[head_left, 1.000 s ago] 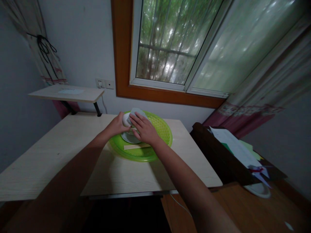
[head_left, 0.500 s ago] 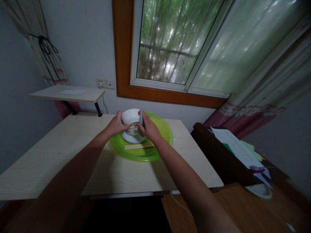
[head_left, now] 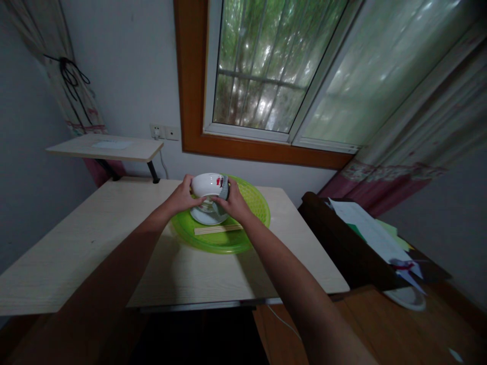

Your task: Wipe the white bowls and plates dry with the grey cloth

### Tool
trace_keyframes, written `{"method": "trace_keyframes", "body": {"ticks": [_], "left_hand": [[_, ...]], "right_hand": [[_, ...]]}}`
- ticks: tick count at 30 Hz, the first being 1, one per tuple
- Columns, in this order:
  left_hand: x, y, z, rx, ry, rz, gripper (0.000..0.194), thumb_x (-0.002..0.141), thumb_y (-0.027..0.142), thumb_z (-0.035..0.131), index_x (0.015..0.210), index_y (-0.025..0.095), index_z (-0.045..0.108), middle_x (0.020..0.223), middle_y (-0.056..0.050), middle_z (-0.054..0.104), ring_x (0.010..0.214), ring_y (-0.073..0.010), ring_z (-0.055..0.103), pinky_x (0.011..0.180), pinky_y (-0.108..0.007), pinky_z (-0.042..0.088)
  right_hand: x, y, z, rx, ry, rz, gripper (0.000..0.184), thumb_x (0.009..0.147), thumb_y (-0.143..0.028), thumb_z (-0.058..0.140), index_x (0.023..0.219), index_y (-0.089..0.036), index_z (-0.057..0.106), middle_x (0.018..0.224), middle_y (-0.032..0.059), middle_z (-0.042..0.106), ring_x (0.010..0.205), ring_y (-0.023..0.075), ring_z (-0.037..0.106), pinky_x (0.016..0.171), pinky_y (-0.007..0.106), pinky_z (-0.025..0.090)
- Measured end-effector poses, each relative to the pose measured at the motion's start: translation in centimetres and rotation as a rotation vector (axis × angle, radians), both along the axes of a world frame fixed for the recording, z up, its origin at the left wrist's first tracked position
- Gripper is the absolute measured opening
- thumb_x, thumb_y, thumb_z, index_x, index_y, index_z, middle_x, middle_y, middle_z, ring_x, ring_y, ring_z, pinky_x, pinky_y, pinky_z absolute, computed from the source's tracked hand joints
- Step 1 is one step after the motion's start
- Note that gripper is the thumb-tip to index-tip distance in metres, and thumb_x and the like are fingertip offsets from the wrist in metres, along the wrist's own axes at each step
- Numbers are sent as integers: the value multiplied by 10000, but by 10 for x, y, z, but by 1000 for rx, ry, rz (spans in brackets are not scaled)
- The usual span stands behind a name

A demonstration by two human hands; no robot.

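A white bowl (head_left: 205, 185) with a small red print is held tilted above a round green tray (head_left: 224, 248). My left hand (head_left: 181, 196) grips the bowl's left side, thumb at the near edge. My right hand (head_left: 233, 200) presses a grey cloth (head_left: 223, 188) around the bowl's right side. Under the bowl, a white plate (head_left: 207, 218) rests on the tray, with what looks like a clear glass dish (head_left: 206, 205) partly hidden above it. Pale chopsticks (head_left: 216, 229) lie across the tray's near part, their right end close to my right wrist.
The tray stands on a light wooden table (head_left: 198, 279). At the back left is a small raised shelf (head_left: 106, 146) on black legs. A dark brown piece of furniture (head_left: 350, 243) with papers (head_left: 369, 230) stands right of the table. A window (head_left: 262, 71) is behind.
The bowl has turned slightly in my hands, so more of the red print shows. My right hand and the cloth have shifted a little to the right along the bowl.
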State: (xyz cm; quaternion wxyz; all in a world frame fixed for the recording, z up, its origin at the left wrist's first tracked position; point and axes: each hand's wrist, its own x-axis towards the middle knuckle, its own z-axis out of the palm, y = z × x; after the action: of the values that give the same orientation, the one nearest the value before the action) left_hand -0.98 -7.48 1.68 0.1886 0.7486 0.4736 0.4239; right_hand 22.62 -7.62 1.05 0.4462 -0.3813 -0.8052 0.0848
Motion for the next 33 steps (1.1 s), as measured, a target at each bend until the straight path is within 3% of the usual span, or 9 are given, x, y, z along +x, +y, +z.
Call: {"method": "trace_keyframes", "body": {"ticks": [6, 11, 19, 23, 27, 30, 33], "left_hand": [[4, -1, 2, 147, 83, -36, 719, 656, 327, 761, 1272, 185, 420, 1285, -138, 543, 1216, -274, 555, 1011, -426, 493], [8, -5, 7, 194, 159, -72, 733, 676, 288, 721, 1328, 193, 400, 1327, -136, 531, 1265, -282, 531, 1102, -445, 421], [6, -2, 4, 129, 182, 26, 613, 675, 383, 731, 1179, 179, 449, 1106, -103, 610, 1018, -283, 623, 891, -419, 510], [6, -2, 4, 101, 182, 57, 614, 664, 401, 745, 1155, 194, 441, 1083, -91, 609, 993, -279, 630, 847, -400, 514], [6, -4, 6, 69, 161, 78, 606, 655, 386, 751, 1142, 196, 446, 1047, -79, 616, 961, -266, 635, 808, -376, 514], [6, -5, 7, 58, 136, 80, 614, 655, 390, 752, 1149, 192, 446, 1027, -73, 618, 936, -253, 636, 774, -354, 511], [6, -6, 7, 57, 133, 82, 610, 655, 401, 752, 1140, 194, 444, 1019, -69, 618, 919, -245, 634, 755, -344, 506]], "right_hand": [[2, -3, 7, 127, -86, 43, 749, 839, -282, 683, 1481, -148, 320, 1399, 209, 468, 1333, 327, 445, 1138, 538, 383], [1, -6, 9, 157, -165, 37, 738, 861, -213, 620, 1524, -168, 299, 1465, 196, 419, 1388, 307, 401, 1169, 523, 364], [0, -4, 6, 136, -111, 68, 791, 932, -329, 605, 1576, -162, 179, 1592, 193, 343, 1458, 283, 380, 1185, 479, 364], [-1, -5, 10, 56, -63, 49, 644, 990, -393, 522, 1545, -159, 294, 1577, 178, 387, 1428, 264, 429, 1177, 450, 371], [3, -5, 14, 117, -37, -26, 444, 1022, -370, 445, 1433, -211, 499, 1553, 127, 424, 1400, 264, 435, 1181, 483, 350], [6, -2, 13, 150, 3, -164, 385, 1007, -376, 468, 1328, -226, 618, 1410, 139, 521, 1288, 287, 498, 1132, 514, 395], [6, -1, 11, 119, -3, -161, 398, 1003, -369, 469, 1331, -201, 621, 1246, 146, 587, 1188, 279, 543, 1083, 489, 448]]}}
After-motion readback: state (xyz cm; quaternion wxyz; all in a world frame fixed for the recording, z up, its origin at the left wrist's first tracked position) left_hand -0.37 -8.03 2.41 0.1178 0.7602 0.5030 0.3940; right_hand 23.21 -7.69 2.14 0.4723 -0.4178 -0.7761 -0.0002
